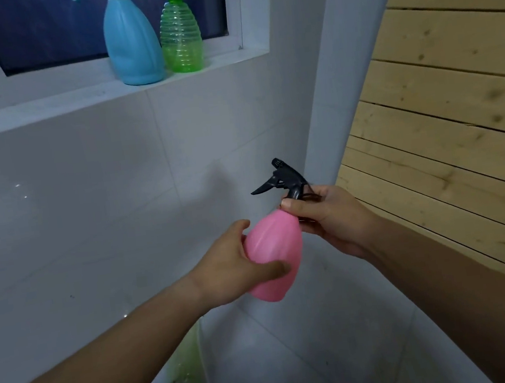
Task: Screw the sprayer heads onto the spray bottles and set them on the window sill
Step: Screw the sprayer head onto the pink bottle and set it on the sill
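Note:
I hold a pink spray bottle (275, 248) tilted in mid-air in front of the white tiled wall. My left hand (237, 265) wraps its lower body. A black sprayer head (284, 178) sits on the bottle's neck, and my right hand (326, 217) grips the collar at its base. On the white window sill (46, 104) at the upper left stand a blue spray bottle (131, 38) and, touching its right side, a clear green ribbed spray bottle (181, 39). Both carry sprayer heads that are cut off by the top of the frame.
A wall of pale wooden planks (454, 99) runs along the right. A white pillar (339, 55) stands between it and the tiled wall. On the white floor below my left forearm lies a pale green object (186, 365), partly hidden.

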`<state>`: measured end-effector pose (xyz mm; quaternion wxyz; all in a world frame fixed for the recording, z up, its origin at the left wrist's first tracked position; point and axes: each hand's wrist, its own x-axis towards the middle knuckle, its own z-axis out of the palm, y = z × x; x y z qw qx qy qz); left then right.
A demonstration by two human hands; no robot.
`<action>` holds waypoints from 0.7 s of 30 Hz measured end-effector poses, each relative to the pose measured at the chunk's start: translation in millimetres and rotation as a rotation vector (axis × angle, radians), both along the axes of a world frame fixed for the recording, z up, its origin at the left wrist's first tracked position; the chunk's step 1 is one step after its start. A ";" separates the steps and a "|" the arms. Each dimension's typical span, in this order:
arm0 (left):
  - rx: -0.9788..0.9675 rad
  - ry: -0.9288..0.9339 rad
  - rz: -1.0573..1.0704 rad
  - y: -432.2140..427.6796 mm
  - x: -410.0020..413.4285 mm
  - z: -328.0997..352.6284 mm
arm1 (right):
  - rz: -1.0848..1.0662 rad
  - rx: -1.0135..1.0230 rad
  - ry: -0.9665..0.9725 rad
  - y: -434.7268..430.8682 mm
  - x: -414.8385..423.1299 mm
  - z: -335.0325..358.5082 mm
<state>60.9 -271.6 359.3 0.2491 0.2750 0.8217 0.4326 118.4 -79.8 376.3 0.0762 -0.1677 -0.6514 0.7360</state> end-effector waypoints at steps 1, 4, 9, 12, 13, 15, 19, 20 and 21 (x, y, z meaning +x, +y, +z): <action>0.002 0.040 0.021 1.1 -0.9 -0.7 | -0.006 -0.011 0.009 -1.7 -0.8 0.6; 0.064 -0.012 0.072 2.7 1.5 -3.2 | -0.022 -0.040 0.022 -5.7 -2.5 2.4; 0.018 -0.087 0.033 4.1 7.6 -4.3 | -0.024 -0.022 -0.029 -6.9 -1.7 -1.6; 0.058 -0.185 -0.013 2.3 2.5 -0.2 | -0.054 -0.074 -0.038 -4.6 -1.8 -4.5; 0.073 -0.197 -0.034 2.3 0.0 -1.5 | -0.058 -0.094 -0.036 -4.1 -2.3 -4.6; 0.090 -0.196 -0.043 2.0 -0.6 -2.1 | -0.062 -0.125 -0.026 -4.3 -4.0 -5.1; 0.019 -0.076 0.039 4.3 1.8 -3.4 | -0.061 -0.188 0.002 -7.6 -7.3 -6.8; 0.003 -0.061 0.056 4.3 2.9 -3.6 | -0.058 -0.200 0.003 -8.1 -8.0 -7.2; 0.009 -0.063 0.073 4.4 4.4 -3.2 | -0.054 -0.211 0.004 -8.6 -8.4 -6.9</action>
